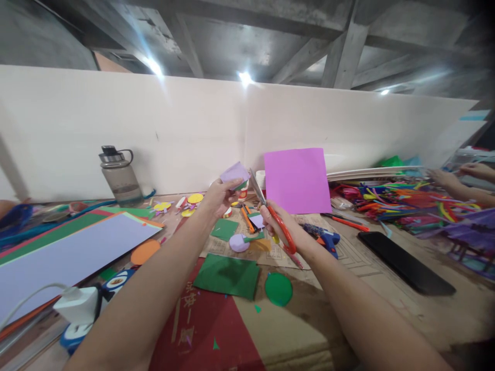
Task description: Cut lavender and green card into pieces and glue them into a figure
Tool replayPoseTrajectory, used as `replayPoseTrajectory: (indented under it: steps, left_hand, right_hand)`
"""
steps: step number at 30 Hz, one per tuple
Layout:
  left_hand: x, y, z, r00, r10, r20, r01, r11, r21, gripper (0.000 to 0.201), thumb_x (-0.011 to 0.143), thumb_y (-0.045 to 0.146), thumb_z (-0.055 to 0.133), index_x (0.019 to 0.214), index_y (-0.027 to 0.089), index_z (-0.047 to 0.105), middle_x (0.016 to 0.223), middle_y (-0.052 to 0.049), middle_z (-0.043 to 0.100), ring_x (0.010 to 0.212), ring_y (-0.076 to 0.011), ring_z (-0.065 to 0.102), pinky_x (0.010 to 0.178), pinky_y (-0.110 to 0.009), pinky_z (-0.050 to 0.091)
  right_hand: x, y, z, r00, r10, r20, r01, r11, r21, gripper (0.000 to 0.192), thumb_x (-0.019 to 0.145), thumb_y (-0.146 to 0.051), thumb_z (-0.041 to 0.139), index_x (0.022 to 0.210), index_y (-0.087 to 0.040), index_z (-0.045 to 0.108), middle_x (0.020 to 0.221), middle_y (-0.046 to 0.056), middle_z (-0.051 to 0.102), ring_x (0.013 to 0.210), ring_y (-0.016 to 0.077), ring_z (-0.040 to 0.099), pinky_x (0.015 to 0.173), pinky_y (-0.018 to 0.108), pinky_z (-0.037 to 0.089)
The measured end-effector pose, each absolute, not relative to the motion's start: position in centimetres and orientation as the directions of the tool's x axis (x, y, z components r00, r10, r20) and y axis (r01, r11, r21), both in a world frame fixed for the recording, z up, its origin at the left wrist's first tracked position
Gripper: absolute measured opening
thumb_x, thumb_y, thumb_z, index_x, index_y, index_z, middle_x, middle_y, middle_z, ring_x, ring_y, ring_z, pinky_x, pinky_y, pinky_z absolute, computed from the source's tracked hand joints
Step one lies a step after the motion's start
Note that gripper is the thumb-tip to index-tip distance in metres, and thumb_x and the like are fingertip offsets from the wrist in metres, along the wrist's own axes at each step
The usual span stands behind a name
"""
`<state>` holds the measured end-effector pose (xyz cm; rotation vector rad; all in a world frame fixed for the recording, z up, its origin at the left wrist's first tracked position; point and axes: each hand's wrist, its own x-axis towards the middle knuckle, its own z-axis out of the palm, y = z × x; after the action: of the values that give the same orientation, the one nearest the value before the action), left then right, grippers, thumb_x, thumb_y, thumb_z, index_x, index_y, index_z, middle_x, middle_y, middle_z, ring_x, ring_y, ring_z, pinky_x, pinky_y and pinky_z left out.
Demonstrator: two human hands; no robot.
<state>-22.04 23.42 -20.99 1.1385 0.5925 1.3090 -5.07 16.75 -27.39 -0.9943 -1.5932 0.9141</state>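
Observation:
Pinched in my left hand (pixel 221 197) is a small piece of lilac craft paper (pixel 235 172), with a bit of green showing under it. My right hand (pixel 284 226) grips a pair of scissors (pixel 279 222) with red-orange handles, blades pointing up and slightly left. The blades stand just right of the lilac piece, apart from it as far as I can see. Below my hands lie a green square (pixel 225 229), a lilac round cutout (pixel 238 242) with a green strip, a larger green sheet (pixel 227 276) and a green circle (pixel 279 289).
A water bottle (pixel 120 178) stands back left, near stacked coloured sheets (pixel 77 257). A magenta sheet (pixel 297 180) leans on the white partition. Rightward are a glue gun (pixel 327 239), a black phone (pixel 406 263), bundled pipe cleaners (pixel 398 201) and another person's hands (pixel 444 179). A charger (pixel 77 306) sits front left.

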Motion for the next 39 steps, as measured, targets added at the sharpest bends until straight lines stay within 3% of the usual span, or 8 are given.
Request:
replayPoseTrajectory:
  steps: [5, 12, 39]
  left_hand:
    - [-21.5, 23.0, -21.1, 0.25, 0.926, 0.284, -0.395, -0.17, 0.903, 0.035, 0.053, 0.021, 0.084, 0.074, 0.012, 0.058, 0.062, 0.004, 0.056, 0.047, -0.0031, 0.045, 0.038, -0.015, 0.023]
    - [-20.7, 22.9, -21.8, 0.402, 0.874, 0.273, -0.316, -0.147, 0.937, 0.037, 0.054, 0.025, 0.085, 0.076, 0.011, 0.058, 0.064, 0.002, 0.056, 0.047, -0.003, 0.042, 0.04, -0.017, 0.02]
    - [-20.5, 22.9, -21.9, 0.439, 0.859, 0.264, -0.344, -0.111, 0.932, 0.037, 0.054, 0.024, 0.086, 0.078, 0.011, 0.061, 0.064, 0.002, 0.059, 0.046, -0.002, 0.042, 0.039, -0.015, 0.022]
  right_hand:
    - [-5.1, 16.6, -27.5, -0.204, 0.911, 0.358, 0.155, 0.392, -0.907, 0.04, 0.086, -0.062, 0.052, 0.087, -0.023, 0.046, 0.066, -0.005, 0.044, 0.054, 0.0103, 0.041, 0.048, 0.023, 0.039]
    - [-5.4, 16.2, -27.1, -0.148, 0.936, 0.318, -0.025, 0.318, -0.948, 0.042, 0.086, -0.065, 0.051, 0.085, -0.024, 0.041, 0.07, -0.005, 0.044, 0.052, 0.0082, 0.039, 0.046, 0.022, 0.034]
    - [-6.1, 15.8, -26.1, -0.1, 0.949, 0.299, -0.069, 0.293, -0.954, 0.05, 0.079, -0.07, 0.056, 0.084, -0.023, 0.042, 0.063, -0.008, 0.036, 0.045, 0.0045, 0.032, 0.039, 0.017, 0.025]
